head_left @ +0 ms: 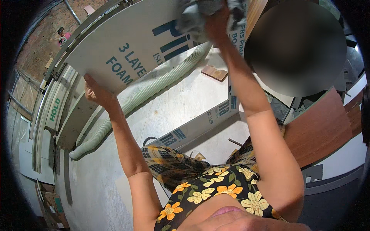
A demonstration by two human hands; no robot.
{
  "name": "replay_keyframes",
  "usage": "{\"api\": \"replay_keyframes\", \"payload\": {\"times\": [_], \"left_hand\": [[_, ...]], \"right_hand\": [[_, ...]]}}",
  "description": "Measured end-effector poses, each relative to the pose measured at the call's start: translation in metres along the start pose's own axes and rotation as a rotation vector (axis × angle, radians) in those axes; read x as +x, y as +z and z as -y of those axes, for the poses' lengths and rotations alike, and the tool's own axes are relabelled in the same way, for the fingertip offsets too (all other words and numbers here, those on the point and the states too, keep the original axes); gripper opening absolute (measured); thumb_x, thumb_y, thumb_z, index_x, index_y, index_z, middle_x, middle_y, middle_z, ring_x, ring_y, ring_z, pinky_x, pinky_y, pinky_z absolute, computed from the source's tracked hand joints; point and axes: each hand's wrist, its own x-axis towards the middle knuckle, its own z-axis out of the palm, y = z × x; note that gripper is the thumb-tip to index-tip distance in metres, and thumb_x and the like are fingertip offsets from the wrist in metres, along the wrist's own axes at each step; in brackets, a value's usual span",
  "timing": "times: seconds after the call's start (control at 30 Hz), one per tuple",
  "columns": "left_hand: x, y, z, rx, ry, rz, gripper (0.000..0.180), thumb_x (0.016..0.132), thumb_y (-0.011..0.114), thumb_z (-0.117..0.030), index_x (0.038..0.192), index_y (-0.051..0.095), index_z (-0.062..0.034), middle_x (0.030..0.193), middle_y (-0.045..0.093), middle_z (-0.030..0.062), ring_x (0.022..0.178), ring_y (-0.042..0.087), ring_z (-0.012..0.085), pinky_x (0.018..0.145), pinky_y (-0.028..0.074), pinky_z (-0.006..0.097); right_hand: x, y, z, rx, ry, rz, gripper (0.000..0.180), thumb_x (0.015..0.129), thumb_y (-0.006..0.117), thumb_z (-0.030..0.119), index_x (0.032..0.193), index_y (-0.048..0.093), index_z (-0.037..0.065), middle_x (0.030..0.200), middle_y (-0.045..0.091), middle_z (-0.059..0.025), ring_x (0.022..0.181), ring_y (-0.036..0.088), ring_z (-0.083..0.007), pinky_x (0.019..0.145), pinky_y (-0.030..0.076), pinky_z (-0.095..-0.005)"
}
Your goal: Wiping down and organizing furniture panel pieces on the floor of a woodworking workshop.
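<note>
A large pale board (96,50) with dark blue printing reaches across the upper middle. My left hand (98,91) grips its near left corner, thumb on the printed face and fingers curled at the edge. Over the board's right part, my right hand (218,24) is closed on a crumpled grey-and-white cloth (192,17). Motion smears the cloth, and whether it presses on the board I cannot tell.
A ribbed pale-green hose (165,75) runs beneath the board, beside a small brown wooden piece (214,73). Nearer stands a printed white panel (196,125). Long machine rails (48,104) border the left. Brown sheets (318,125) lie right. A distant person (63,36) shows upper left.
</note>
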Motion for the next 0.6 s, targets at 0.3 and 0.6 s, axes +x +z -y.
{"api": "replay_keyframes", "payload": {"times": [0.3, 0.6], "left_hand": [[0.005, 0.002, 0.007, 0.035, 0.038, -0.022, 0.050, 0.091, 0.051, -0.045, 0.098, 0.060, 0.0036, 0.080, 0.063, 0.0108, 0.064, 0.061, 0.0156, 0.058, 0.050, 0.029], [0.006, 0.009, 0.013, 0.078, 0.060, -0.026, 0.040, 0.093, 0.050, -0.039, 0.078, 0.057, -0.0025, 0.070, 0.061, 0.0063, 0.057, 0.057, 0.0114, 0.054, 0.047, 0.026]], "right_hand": [[0.024, -0.187, -0.149, -0.738, 0.119, -0.313, 0.029, 0.081, 0.064, 0.032, 0.091, 0.066, 0.005, 0.093, 0.066, -0.0184, 0.082, 0.062, -0.0351, 0.070, 0.047, -0.0442], [-0.036, -0.097, -0.098, -0.485, 0.046, -0.451, 0.040, 0.073, 0.067, 0.031, 0.098, 0.057, 0.000, 0.093, 0.060, -0.0151, 0.085, 0.057, -0.0314, 0.079, 0.043, -0.0411]]}}
